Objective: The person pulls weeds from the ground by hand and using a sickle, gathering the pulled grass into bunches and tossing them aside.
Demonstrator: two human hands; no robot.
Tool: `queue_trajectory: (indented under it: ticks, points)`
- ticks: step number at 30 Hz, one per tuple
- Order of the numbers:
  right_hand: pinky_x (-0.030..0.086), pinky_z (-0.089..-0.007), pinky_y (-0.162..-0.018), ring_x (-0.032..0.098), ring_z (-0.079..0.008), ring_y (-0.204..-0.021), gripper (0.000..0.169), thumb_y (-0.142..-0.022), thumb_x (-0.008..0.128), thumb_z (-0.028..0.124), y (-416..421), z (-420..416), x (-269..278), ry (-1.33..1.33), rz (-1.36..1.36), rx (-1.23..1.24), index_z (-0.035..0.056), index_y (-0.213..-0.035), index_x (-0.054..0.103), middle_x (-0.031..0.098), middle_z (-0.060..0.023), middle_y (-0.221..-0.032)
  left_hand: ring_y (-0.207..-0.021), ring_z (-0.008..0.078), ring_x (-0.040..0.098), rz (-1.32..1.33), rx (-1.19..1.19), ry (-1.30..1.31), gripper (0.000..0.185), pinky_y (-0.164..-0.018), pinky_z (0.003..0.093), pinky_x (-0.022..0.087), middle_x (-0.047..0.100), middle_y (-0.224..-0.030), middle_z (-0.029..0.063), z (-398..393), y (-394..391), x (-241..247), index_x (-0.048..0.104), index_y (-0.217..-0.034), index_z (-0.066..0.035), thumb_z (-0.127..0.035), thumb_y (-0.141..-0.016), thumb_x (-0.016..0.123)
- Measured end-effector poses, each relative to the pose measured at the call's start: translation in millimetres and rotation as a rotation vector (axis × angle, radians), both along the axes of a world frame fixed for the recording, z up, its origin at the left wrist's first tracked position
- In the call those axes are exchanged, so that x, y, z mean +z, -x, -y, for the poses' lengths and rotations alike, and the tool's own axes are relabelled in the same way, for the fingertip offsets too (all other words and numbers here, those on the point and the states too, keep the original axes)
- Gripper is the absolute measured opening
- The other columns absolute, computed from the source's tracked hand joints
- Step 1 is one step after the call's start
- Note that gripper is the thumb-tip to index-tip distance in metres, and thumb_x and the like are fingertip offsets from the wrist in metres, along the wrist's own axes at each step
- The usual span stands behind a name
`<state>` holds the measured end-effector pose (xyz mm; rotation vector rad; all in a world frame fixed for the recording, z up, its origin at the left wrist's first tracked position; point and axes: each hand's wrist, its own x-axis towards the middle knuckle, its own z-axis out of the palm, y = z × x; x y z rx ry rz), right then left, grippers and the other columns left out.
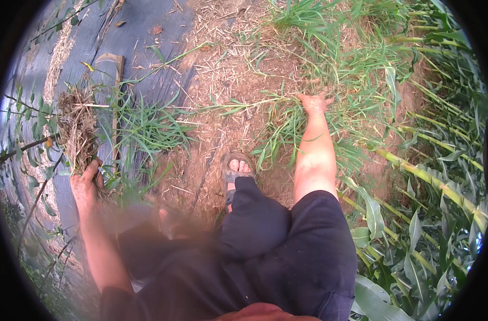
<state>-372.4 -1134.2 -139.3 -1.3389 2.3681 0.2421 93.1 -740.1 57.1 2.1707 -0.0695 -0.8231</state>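
My left hand (86,182) grips a clump of uprooted grass (78,128), its brown, soil-covered roots and dry stalks pointing away from me. It is over the edge of the black plastic mulch film (147,68). My right hand (316,102) reaches down to the weedy ground with its fingers spread. Green grass (348,72) surrounds it, and long blades (274,140) lie near the wrist. I cannot see anything held in that hand. A tuft of green grass (155,126) lies between my hands, nearer the left.
Corn plants (436,180) line the right side. Leafy branches (31,148) stand at the left. A thin tan strip with a bent top (117,72) lies on the film. Straw-strewn soil (228,76) runs down the middle, where my sandalled foot (239,166) rests.
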Motion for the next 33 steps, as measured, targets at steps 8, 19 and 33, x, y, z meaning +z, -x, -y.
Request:
queue_trajectory:
  ticks: [8,19,33]
  points:
    - [0.049,-0.0393,-0.098,0.061,-0.0346,-0.114,0.046,-0.081,0.06,0.035,56,1,-42,-0.244,-0.205,0.384,-0.0015,-0.108,0.069,0.063,-0.0265,-0.119,-0.05,0.0102,0.044,-0.012,-0.061,-0.002,0.02,-0.046,0.0249,0.033,0.054,-0.065,0.0023,-21,-11,-11,0.068,-0.091,0.002,-0.016,-0.081,0.067]
    - [0.053,-0.0459,-0.079,0.069,-0.0328,-0.087,0.022,-0.085,0.051,0.02,-47,-70,76,-0.058,-0.105,1.323,0.0119,-0.088,0.071,0.071,-0.0146,-0.092,-0.045,0.0105,0.041,-0.052,-0.093,0.116,0.021,-0.044,0.0256,0.031,0.052,-0.062,0.0018,-13,-9,-6,0.065,-0.098,0.001,-0.015,-0.084,0.065]
    - [0.055,-0.0385,-0.064,0.064,-0.0246,-0.064,0.021,-0.088,0.056,0.018,-49,-30,281,1.292,0.638,0.565,-0.0012,-0.092,0.064,0.067,-0.0137,-0.078,-0.048,0.0109,0.046,-0.109,-0.072,0.179,0.02,-0.046,0.0255,0.033,0.061,-0.07,0.0053,-23,-16,-16,0.066,-0.093,0.004,-0.014,-0.085,0.066]
